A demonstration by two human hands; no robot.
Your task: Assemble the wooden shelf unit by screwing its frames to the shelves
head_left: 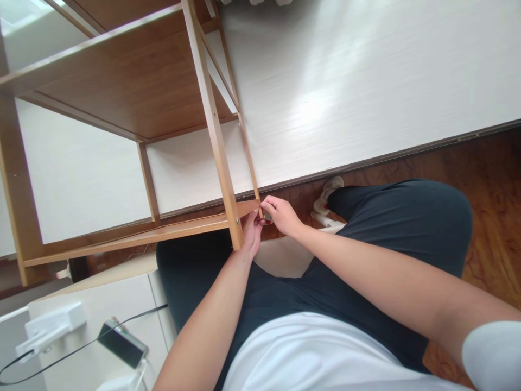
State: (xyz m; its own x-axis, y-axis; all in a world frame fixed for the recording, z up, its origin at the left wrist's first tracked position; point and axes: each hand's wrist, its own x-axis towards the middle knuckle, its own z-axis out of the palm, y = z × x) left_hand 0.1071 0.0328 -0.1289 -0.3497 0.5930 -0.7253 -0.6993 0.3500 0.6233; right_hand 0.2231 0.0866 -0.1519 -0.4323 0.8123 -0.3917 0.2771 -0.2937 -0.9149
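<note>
A wooden shelf unit [211, 125] lies tilted across my lap, its boards and slim legs running up to the left. My left hand [251, 234] is curled against the underside of the lowest shelf board's corner [244, 209], beside a leg with a screw head [237, 221]. My right hand [280, 214] pinches something small at that same corner, where a thin leg [248, 157] meets the board. What the fingertips hold is too small to name. Both forearms reach forward over dark trousers.
A white wall [345, 87] and dark skirting [386, 157] run behind. Brown wood floor [492, 217] lies to the right, with a white slipper [329, 193] on my foot. Lower left, a white cabinet [134, 315] carries a phone [122, 343], a cable and a white power strip [51, 326].
</note>
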